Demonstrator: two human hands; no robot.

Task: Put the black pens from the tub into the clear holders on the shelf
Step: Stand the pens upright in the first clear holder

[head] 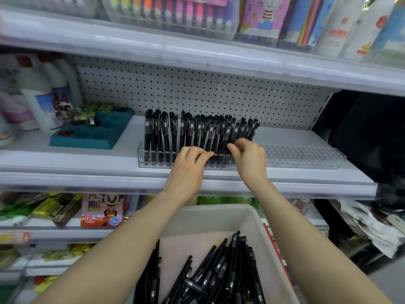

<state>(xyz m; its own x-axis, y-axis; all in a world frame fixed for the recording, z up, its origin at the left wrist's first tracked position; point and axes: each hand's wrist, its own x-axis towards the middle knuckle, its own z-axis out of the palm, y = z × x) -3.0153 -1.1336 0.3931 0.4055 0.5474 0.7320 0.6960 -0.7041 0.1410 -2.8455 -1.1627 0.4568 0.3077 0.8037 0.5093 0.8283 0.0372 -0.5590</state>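
Seating black pens [198, 132] in the clear holders [306, 155] on the shelf [65, 165], seen from the head camera. We note both hands raised to the front of the standing row.

The right hand [249, 160] has thumb and forefinger drawn narrowly together at the barrel of a pen near the right end of the row, and we read this as a pinch on that pen. The left hand [188, 167] lies just beside it with its fingers bunched against the barrels. Whether it grips a pen or only steadies the row, we cannot tell.

The left stretch of the holders carries a dense rank of upright and slightly leaning pens. The right stretch, beyond the right hand, shows only vacant sockets. Below the shelf edge, between the forearms, the tub [219, 210] has a loose heap of pens [219, 277] lying crosswise on its floor.

We therefore judge the task to be roughly half done. The filled sockets mark the finished part, and the vacant sockets and the heap in the tub mark what is left.

To the left on the same shelf stand a teal tray [92, 137] and white bottles [41, 102]. A pegboard [197, 88] backs the shelf.
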